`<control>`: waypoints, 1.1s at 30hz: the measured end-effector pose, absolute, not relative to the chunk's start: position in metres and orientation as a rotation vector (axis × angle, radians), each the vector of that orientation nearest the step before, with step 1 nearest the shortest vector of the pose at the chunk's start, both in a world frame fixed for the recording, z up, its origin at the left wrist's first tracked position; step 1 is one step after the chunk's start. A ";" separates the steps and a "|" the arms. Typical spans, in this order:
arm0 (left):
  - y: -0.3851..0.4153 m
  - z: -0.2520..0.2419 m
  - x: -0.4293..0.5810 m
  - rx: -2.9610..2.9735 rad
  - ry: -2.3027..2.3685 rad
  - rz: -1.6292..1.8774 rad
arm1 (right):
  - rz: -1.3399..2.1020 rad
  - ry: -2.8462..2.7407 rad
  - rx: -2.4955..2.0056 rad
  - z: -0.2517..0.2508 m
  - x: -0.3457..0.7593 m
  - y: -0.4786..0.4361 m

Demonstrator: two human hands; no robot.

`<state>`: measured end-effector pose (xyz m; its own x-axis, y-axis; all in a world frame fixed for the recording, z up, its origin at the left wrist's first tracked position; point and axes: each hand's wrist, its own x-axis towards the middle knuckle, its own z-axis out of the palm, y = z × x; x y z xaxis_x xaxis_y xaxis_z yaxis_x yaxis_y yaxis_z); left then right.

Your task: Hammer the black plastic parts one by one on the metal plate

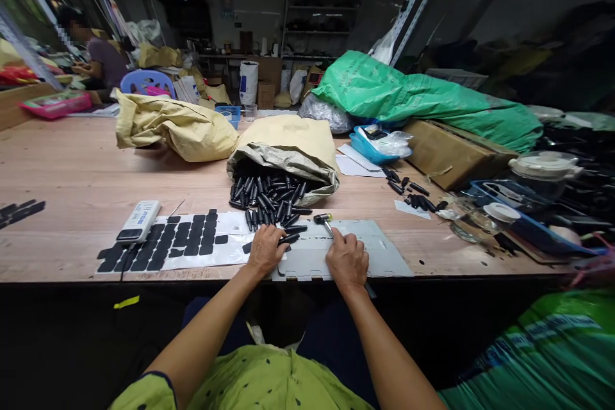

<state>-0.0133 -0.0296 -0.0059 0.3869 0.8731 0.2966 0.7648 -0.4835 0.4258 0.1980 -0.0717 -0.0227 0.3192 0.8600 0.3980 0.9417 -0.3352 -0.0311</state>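
Note:
My left hand [266,250] is closed around one end of a black tapered tube [289,239] above the table's front edge. In my right hand [346,261] is the handle of a small hammer [322,218], its dark and yellowish head pointing away from me over a grey board [369,246]. Just beyond my hands, a pile of similar black tubes [266,195] spills from the mouth of a beige sack [293,134]. White sheets [192,259] bearing rows of black rounded patches [193,235] lie left of my left hand.
A white device [139,223] with a cable sits at the left. Behind are another beige sack [177,125], a blue basket [375,147] and a cardboard box [451,150] under a green sack [423,96]. Jars and a blue tray [542,218] stand right. A person [98,54] sits far left.

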 end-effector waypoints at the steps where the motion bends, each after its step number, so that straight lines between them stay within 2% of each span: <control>1: -0.030 -0.006 -0.015 2.413 1.442 0.716 | -0.454 -1.631 -2.330 -0.022 0.198 -0.072; 13: -0.033 -0.002 -0.020 2.252 1.489 0.704 | -0.380 -1.632 -2.351 -0.019 0.198 -0.072; 19: -0.033 -0.004 -0.062 2.240 1.423 0.671 | -0.146 -1.591 -2.318 -0.016 0.208 -0.068; 23: -0.031 -0.008 -0.075 2.237 1.391 0.681 | 0.002 -1.427 -2.023 -0.010 0.194 -0.082; 27: -0.030 -0.008 -0.072 2.242 1.401 0.659 | 0.274 -1.495 -1.624 -0.001 0.156 -0.111; 30: -0.030 -0.008 -0.071 2.261 1.409 0.659 | 0.488 -1.589 -1.517 0.003 0.131 -0.128; 33: -0.030 -0.011 -0.072 2.276 1.418 0.657 | 0.519 -1.650 -1.480 0.002 0.118 -0.135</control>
<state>-0.0720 -0.0299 -0.0108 0.3819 0.9050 0.1876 0.7279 -0.4196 0.5423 0.1179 -0.1350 0.0024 0.0484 0.9505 0.3069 0.6033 0.2171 -0.7674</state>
